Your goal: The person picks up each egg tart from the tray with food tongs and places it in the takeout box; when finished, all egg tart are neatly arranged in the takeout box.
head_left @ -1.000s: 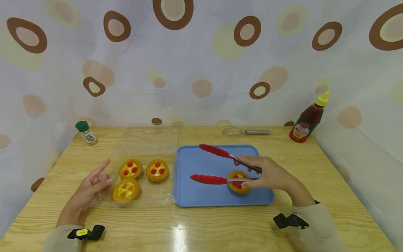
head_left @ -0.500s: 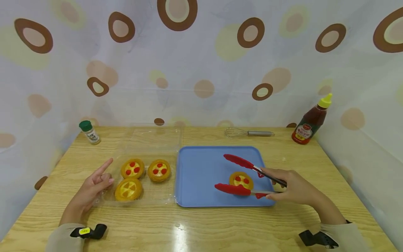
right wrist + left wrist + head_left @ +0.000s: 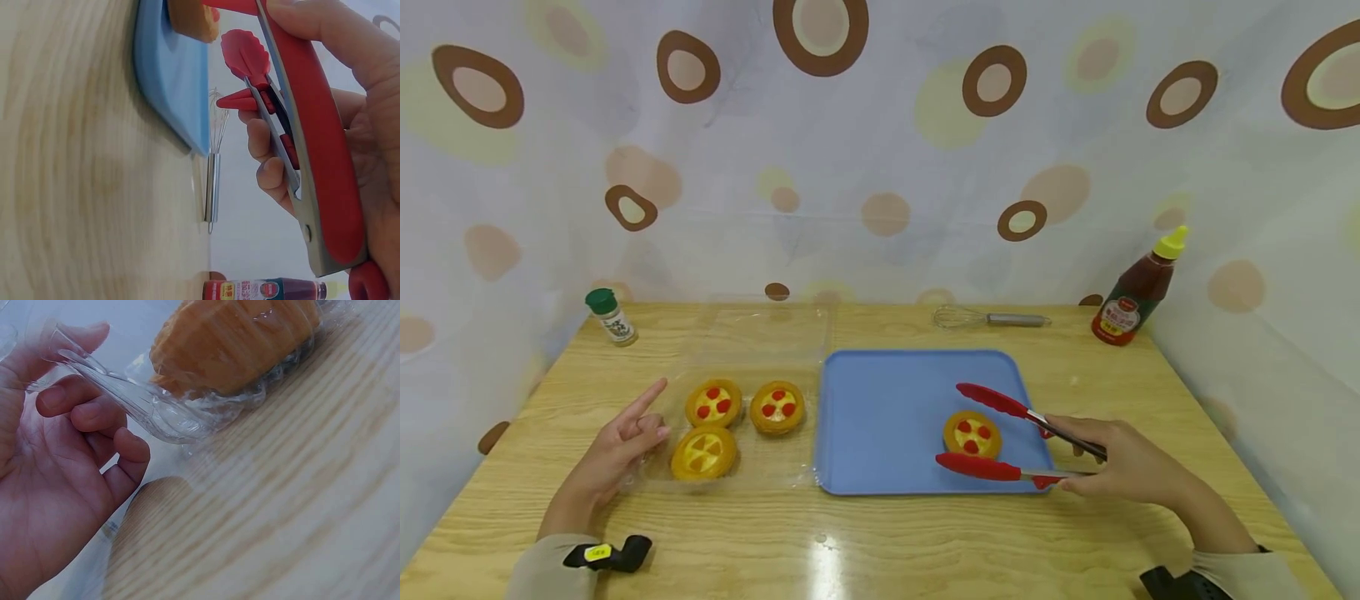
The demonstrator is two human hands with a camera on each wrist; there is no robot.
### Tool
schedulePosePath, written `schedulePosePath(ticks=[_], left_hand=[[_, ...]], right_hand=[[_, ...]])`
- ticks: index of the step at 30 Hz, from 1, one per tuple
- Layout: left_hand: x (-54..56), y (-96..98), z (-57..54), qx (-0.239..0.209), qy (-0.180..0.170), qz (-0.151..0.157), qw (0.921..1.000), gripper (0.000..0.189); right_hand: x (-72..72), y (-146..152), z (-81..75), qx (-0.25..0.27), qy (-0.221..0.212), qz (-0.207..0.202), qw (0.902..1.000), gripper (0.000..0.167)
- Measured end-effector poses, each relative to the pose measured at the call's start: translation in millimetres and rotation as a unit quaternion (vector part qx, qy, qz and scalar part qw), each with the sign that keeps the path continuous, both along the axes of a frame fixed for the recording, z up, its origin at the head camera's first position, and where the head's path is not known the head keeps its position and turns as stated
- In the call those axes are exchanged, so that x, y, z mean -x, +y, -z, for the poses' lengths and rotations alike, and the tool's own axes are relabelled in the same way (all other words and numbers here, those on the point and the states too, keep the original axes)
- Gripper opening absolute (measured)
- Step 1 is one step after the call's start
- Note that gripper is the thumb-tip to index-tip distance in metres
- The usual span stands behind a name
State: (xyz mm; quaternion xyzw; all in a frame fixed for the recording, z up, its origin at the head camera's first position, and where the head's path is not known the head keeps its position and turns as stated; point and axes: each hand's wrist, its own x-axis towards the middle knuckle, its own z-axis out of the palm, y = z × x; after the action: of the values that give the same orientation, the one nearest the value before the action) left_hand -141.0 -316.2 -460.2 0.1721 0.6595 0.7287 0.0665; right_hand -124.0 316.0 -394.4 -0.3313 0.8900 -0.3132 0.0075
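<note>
The right hand (image 3: 1120, 462) gripped red-tipped metal tongs (image 3: 988, 468), their arms spread wide; the left hand (image 3: 617, 454), index finger straight and other fingers curled, was at a container's left edge, though whether it pinched the rim could not be told. A white backdrop (image 3: 820, 250) with brown and pastel ovals rose behind a pale wood-grain table (image 3: 910, 542). There, a blue rectangular tray (image 3: 887, 425) sat just right of that clear plastic container (image 3: 775, 462), lid open. A dark-red bottle (image 3: 1131, 298) with a yellow nozzle stood far right; a metal wire whisk (image 3: 1015, 319) lay behind the tray. One round golden tart (image 3: 972, 432) with red spots rested on the tray's right half, the nearer tong tip overlapping its edge from above; three more tarts (image 3: 777, 407) filled the container's left and back. A green-capped shaker (image 3: 613, 321) stood far left.
</note>
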Motion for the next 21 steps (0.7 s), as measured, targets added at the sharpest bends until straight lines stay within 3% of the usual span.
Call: schedulePosePath(ticks=[13, 21], left_hand=[[0.9, -1.0, 4.0, 0.007, 0.005, 0.0, 1.0, 0.067], [0.2, -0.4, 2.1, -0.004, 0.003, -0.001, 1.0, 0.067]], right_hand=[[-2.8, 13, 1.0, -0.02, -0.019, 0.01, 0.9996, 0.061], [0.9, 14, 5.4, -0.009, 0.014, -0.026, 0.9995, 0.061]])
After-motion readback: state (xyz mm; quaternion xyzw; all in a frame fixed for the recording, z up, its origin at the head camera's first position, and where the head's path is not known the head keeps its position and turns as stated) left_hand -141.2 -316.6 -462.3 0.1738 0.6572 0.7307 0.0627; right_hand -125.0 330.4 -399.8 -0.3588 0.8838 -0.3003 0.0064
